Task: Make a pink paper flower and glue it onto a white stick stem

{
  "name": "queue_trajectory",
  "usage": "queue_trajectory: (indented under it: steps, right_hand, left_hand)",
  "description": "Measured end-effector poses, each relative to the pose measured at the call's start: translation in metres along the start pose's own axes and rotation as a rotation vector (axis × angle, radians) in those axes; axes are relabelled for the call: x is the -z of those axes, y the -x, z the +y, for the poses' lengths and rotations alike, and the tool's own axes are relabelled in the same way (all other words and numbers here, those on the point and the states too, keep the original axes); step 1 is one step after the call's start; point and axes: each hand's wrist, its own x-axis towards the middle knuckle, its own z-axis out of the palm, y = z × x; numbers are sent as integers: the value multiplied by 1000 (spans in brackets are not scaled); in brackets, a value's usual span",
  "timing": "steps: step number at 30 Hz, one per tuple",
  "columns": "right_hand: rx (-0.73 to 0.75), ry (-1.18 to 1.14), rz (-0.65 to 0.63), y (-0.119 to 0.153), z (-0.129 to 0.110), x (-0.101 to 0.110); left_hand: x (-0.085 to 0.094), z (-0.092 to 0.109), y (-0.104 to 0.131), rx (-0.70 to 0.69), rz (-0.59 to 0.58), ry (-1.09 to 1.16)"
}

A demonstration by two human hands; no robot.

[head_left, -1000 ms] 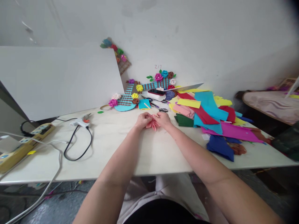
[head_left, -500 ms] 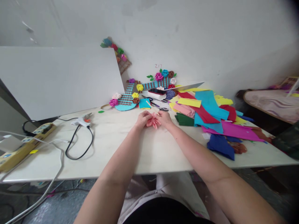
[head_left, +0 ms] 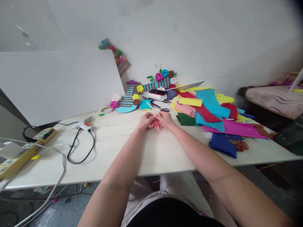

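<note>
A pink paper flower [head_left: 155, 123] with folded petals sits between my two hands just above the white table [head_left: 151, 154]. My left hand [head_left: 145, 120] pinches its left side with the fingers curled in. On its right side my right hand [head_left: 166, 119] grips it the same way. Both forearms reach forward from the near table edge. Parts of the flower are hidden by my fingers.
A heap of coloured paper sheets [head_left: 213, 116] covers the right half. A glue gun [head_left: 82, 124] with a black cord lies at the left, a power strip [head_left: 23, 151] farther left. Scissors [head_left: 158, 107], a phone on a box [head_left: 157, 93] and flower-decorated crafts [head_left: 129, 99] stand behind; a white board [head_left: 59, 85] leans on the wall.
The pink flower has been turned slightly between my fingers, its petals showing more, then less. The view shifted a little; both hands stay at the same spot.
</note>
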Motion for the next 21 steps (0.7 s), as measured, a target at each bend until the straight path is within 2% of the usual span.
queue_trajectory:
  steps: [4,10,14,18,21]
  right_hand:
    - [1,3,8,1,-1,1]
    - [3,162,-7,6,-11,8]
    - [49,272,-44,10,-16,14]
    - [117,275,-108,11,-15,19]
    - [114,289,-101,8,-12,21]
  left_hand:
    - [-3,3,2,34,-48,58]
    - [-2,4,4,47,-22,67]
    - [0,3,5,56,-36,99]
    - [1,2,4,78,-50,101]
    - [1,3,4,95,-66,103]
